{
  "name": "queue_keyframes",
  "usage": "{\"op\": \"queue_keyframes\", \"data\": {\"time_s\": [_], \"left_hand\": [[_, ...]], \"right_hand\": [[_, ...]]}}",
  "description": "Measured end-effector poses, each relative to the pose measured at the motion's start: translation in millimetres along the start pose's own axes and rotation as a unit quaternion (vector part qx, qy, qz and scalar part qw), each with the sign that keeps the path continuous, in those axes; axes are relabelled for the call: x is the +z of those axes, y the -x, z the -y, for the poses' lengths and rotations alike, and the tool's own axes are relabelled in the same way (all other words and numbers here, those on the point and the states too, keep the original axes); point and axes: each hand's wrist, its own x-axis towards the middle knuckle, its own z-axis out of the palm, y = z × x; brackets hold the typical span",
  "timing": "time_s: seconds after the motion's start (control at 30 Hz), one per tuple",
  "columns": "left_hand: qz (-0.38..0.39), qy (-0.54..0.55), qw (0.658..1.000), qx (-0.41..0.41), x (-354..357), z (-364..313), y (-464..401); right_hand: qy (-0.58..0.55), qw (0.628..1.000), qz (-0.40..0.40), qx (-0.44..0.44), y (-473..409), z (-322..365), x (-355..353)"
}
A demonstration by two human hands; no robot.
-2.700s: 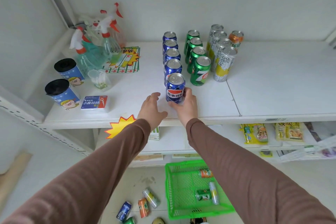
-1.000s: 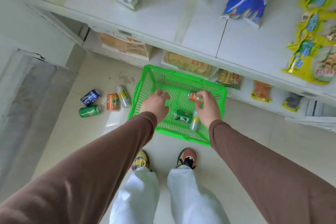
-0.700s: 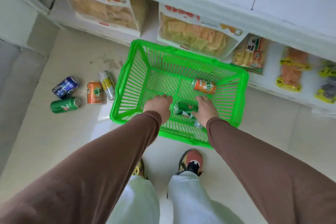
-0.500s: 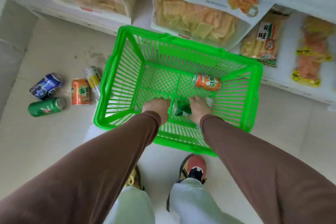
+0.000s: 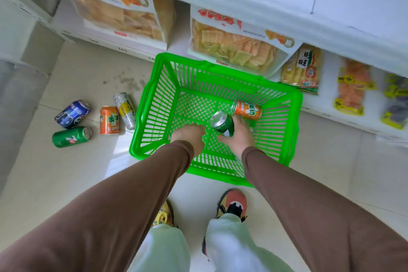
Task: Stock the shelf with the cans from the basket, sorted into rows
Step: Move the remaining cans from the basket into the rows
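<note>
I look down into a green plastic basket (image 5: 293, 117) on the floor. My right hand (image 5: 239, 139) grips a green can (image 5: 221, 123), tilted with its silver top toward me, lifted above the basket floor. An orange can (image 5: 247, 110) lies on its side just beyond it in the basket. My left hand (image 5: 187, 137) hovers inside the basket to the left of the green can, fingers curled, holding nothing. A slim pale can seen earlier beneath my right hand is hidden.
Several cans lie on the floor left of the basket: a blue can (image 5: 71, 113), a green can (image 5: 70, 137), an orange can (image 5: 109, 120) and a slim yellow-white can (image 5: 124, 110). Snack bags (image 5: 234, 44) fill the low shelf behind. My shoes (image 5: 234, 202) stand just before the basket.
I turned from the upper shelf and bent down to the basket. My right hand closed on the green can and has lifted and tilted it up off the basket floor.
</note>
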Motion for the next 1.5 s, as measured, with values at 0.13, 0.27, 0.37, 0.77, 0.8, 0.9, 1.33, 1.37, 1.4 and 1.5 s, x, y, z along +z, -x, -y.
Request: {"op": "queue_keyframes", "data": {"time_s": [0.13,0.27,0.37,0.77,0.8,0.9,1.33,1.37,1.4,1.5], "left_hand": [[-0.045,0.038,0.998,0.014,-87,-24,79],[-0.1,0.07,0.991,0.047,-200,-50,173],[-0.149,0.11,0.98,0.077,-288,-70,246],[-0.31,0.139,0.914,0.221,-509,-138,417],[-0.314,0.14,0.913,0.221,-518,-142,419],[-0.32,0.135,0.913,0.213,-540,-153,417],[-0.342,0.157,0.917,0.128,-583,-155,375],[-0.344,0.162,0.917,0.122,-585,-154,373],[-0.346,0.166,0.916,0.116,-587,-152,370],[-0.348,0.178,0.915,0.105,-593,-148,363]], "right_hand": [[-0.089,0.995,-0.043,-0.03,62,78,-84],[-0.148,0.984,-0.092,-0.036,137,167,-182],[-0.179,0.973,-0.139,-0.052,193,232,-258],[-0.238,0.916,-0.29,-0.142,327,386,-484],[-0.24,0.915,-0.291,-0.146,327,390,-498],[-0.22,0.924,-0.275,-0.148,320,400,-537],[0.077,0.957,-0.213,-0.181,242,453,-618],[0.089,0.955,-0.213,-0.187,238,459,-619],[0.1,0.952,-0.213,-0.195,233,465,-619],[0.116,0.945,-0.214,-0.22,220,479,-615]]}}
